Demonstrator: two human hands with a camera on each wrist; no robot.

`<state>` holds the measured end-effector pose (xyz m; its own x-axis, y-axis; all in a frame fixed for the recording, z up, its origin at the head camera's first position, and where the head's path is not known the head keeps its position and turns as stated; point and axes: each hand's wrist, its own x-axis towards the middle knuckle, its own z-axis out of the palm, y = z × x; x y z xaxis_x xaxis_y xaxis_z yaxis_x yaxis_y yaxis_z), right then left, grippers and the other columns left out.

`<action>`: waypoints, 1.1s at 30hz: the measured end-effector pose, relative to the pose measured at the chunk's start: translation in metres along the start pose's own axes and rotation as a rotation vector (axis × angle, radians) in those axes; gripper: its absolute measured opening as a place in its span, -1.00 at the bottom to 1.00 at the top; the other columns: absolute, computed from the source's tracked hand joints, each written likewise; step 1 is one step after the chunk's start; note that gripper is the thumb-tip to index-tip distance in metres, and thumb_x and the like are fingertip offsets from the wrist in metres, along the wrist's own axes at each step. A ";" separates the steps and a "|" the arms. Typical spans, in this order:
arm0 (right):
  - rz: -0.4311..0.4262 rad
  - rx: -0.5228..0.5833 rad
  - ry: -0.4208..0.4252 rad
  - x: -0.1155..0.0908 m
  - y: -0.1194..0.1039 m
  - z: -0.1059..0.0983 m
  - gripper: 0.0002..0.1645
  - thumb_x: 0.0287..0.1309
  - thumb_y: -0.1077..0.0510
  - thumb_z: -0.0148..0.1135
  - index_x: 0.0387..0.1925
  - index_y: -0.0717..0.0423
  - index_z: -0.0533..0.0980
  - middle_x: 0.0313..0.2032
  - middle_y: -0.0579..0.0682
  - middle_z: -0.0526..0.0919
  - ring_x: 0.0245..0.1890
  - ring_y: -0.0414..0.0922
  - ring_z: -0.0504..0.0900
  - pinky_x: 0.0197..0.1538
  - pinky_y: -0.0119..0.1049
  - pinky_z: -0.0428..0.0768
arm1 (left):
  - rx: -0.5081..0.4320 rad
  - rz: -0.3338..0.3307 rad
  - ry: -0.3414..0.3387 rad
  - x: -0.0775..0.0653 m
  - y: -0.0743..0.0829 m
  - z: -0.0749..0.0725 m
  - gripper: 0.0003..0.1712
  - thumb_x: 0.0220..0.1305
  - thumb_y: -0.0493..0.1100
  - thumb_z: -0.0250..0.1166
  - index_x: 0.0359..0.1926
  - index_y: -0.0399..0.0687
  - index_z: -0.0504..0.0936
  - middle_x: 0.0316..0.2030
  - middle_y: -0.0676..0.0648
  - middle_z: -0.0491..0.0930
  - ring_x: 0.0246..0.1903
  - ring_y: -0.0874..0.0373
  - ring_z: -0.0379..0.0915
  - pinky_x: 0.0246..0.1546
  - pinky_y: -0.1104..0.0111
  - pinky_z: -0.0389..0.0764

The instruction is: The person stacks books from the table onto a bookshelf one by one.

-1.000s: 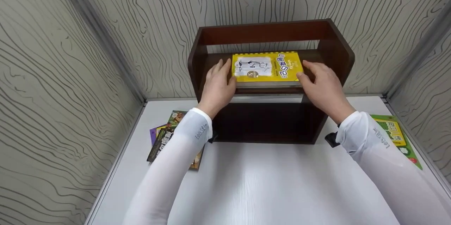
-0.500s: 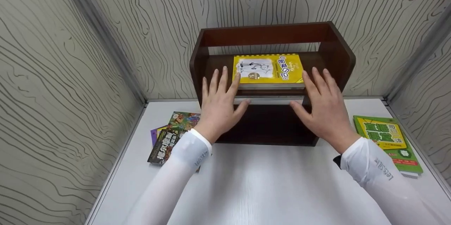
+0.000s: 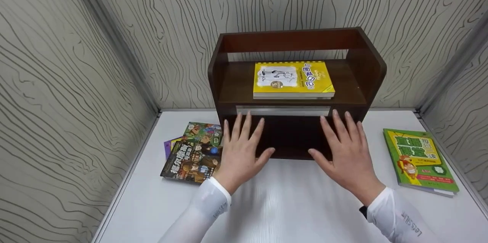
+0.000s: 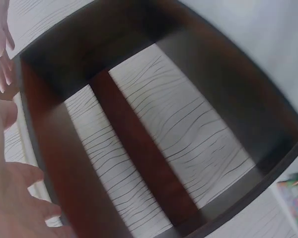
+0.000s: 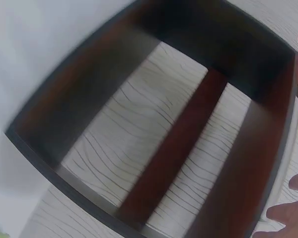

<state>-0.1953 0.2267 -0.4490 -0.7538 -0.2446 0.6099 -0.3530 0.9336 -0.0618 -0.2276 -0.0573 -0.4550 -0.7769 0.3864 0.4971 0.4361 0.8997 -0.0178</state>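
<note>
In the head view a yellow comic book (image 3: 291, 79) lies flat on the upper board of a dark brown wooden bookshelf (image 3: 232, 83). My left hand (image 3: 242, 153) is spread in front of the shelf's lower left part, below the book and holding nothing. Mirroring it on the right, my right hand (image 3: 349, 155) has its fingers spread and its thumb turned inward. Both wrist views look into the shelf's lower compartment, crossed at the back by a reddish-brown slat (image 4: 139, 148). Fingertips of the right hand (image 5: 290, 213) show at the right wrist view's lower edge.
Left of the shelf, a dark-covered book (image 3: 190, 161) overlaps a green illustrated book (image 3: 202, 132) and a purple one (image 3: 167, 147). A green book (image 3: 423, 163) lies on the white table (image 3: 282, 208) at the right. Wood-grain panels (image 3: 183, 26) enclose the back and sides.
Both hands have let go of the yellow book's two ends and drawn back toward me and down, fingers spreading. The book stays on the upper board.
</note>
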 end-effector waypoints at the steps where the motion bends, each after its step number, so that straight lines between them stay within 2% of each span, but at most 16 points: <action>1: 0.008 0.003 -0.011 -0.006 0.000 0.004 0.02 -0.04 -0.42 0.08 0.38 -0.11 0.03 0.39 0.05 -0.10 0.35 0.12 -0.20 0.29 0.13 -0.22 | -0.003 0.002 -0.006 -0.006 0.000 0.005 -0.10 0.12 0.51 -0.25 0.40 0.24 -0.02 0.40 -0.11 -0.22 0.35 -0.12 -0.38 0.22 -0.16 -0.31; 11: 0.133 0.025 -0.171 -0.069 0.005 0.051 0.02 0.00 -0.46 0.00 0.39 -0.11 0.01 0.38 0.11 -0.07 0.35 0.14 -0.25 0.26 0.19 -0.27 | 0.009 -0.052 -0.147 -0.063 0.004 0.055 -0.09 0.11 0.51 -0.19 0.40 0.24 -0.01 0.40 -0.13 -0.22 0.35 -0.12 -0.37 0.20 -0.18 -0.33; 18: 0.204 0.028 -0.219 -0.105 0.014 0.073 0.03 -0.04 -0.48 0.01 0.36 -0.06 0.09 0.34 0.19 0.04 0.34 0.17 -0.23 0.23 0.24 -0.28 | 0.001 -0.085 -0.223 -0.091 0.007 0.078 -0.11 0.11 0.52 -0.25 0.39 0.25 0.02 0.40 -0.13 -0.23 0.35 -0.11 -0.43 0.20 -0.19 -0.32; 21: 0.228 0.019 -0.242 -0.116 0.017 0.078 0.04 -0.06 -0.50 0.00 0.35 -0.02 0.13 0.32 0.22 0.08 0.33 0.21 -0.17 0.22 0.26 -0.29 | -0.002 -0.101 -0.252 -0.100 0.006 0.085 -0.11 0.10 0.53 -0.23 0.38 0.26 0.05 0.40 -0.12 -0.21 0.35 -0.10 -0.45 0.20 -0.18 -0.38; 26: 0.265 0.013 -0.306 -0.130 0.020 0.084 0.07 -0.07 -0.53 -0.02 0.33 0.04 0.15 0.30 0.25 0.09 0.31 0.25 -0.17 0.20 0.28 -0.36 | -0.022 -0.106 -0.272 -0.111 0.006 0.092 -0.12 0.10 0.50 -0.15 0.38 0.24 0.08 0.39 -0.12 -0.13 0.34 -0.13 -0.36 0.19 -0.17 -0.42; 33: 0.277 0.015 -0.354 -0.135 0.020 0.086 0.07 -0.06 -0.52 -0.03 0.34 0.05 0.14 0.30 0.27 0.08 0.31 0.27 -0.20 0.20 0.27 -0.41 | -0.045 -0.107 -0.318 -0.115 0.008 0.093 -0.10 0.10 0.52 -0.22 0.38 0.23 0.06 0.38 -0.14 -0.13 0.34 -0.12 -0.38 0.19 -0.16 -0.45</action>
<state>-0.1486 0.2562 -0.6003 -0.9632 -0.0629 0.2614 -0.1172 0.9732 -0.1978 -0.1770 -0.0759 -0.5935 -0.9192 0.3404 0.1981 0.3583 0.9316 0.0614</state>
